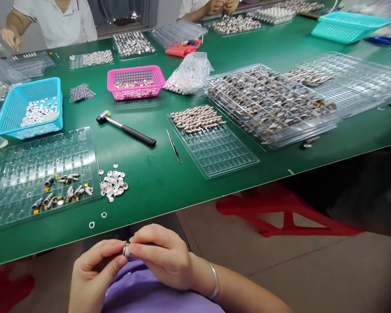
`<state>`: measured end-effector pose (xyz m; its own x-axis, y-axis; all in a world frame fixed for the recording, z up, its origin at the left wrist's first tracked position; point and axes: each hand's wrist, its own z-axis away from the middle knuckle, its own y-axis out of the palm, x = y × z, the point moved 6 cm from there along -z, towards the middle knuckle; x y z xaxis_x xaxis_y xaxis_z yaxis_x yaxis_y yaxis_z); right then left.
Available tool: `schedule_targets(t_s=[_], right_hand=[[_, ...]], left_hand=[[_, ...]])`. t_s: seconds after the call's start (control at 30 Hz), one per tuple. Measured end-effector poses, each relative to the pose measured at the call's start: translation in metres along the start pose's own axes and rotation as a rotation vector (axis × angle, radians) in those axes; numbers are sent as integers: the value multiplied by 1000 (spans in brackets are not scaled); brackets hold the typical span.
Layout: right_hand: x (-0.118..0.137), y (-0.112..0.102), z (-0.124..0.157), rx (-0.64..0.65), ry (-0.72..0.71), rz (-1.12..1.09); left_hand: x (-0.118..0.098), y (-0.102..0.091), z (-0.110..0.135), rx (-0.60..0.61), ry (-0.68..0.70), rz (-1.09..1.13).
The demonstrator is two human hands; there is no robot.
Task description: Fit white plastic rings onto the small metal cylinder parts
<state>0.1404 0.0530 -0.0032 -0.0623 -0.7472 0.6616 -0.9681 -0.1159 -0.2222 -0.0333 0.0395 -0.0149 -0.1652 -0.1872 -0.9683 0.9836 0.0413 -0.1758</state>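
Note:
Above my lap, in front of the table edge, both hands meet on a small rounded white piece with a dark rim (127, 251), which looks like an earbud part. My left hand (96, 271) pinches it from the left between thumb and fingertips. From the other side the fingertips of my right hand (164, 254) close on it and partly cover it. On the table beyond lie two thin white rings (91, 224) and a pile of small white round caps (113, 184). Left of the pile, a clear plastic tray (61, 150) carries several grey earbud shells with yellow tabs (70, 191).
A rubber mallet (127, 128) and tweezers (173, 147) lie mid-table. Behind stand a blue basket (3, 115), a pink basket (136, 93) and a plastic bag of parts (192, 71). Filled trays (270, 104) are stacked rightward. Co-workers sit opposite; a red stool (273, 208) is below.

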Motion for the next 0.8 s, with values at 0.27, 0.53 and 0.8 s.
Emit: schedule_targets(t_s=[0.27,0.53,0.8], right_hand=[[2,-1,-3,11,-14,25],[5,-2,-3,-6,-44,64],[6,-2,-5,-7,-46,38]], left_hand=[[1,-2,1,-1,71,-49],[-9,1,0,20,204,-93],[-10,2,3,29,229,-105]])
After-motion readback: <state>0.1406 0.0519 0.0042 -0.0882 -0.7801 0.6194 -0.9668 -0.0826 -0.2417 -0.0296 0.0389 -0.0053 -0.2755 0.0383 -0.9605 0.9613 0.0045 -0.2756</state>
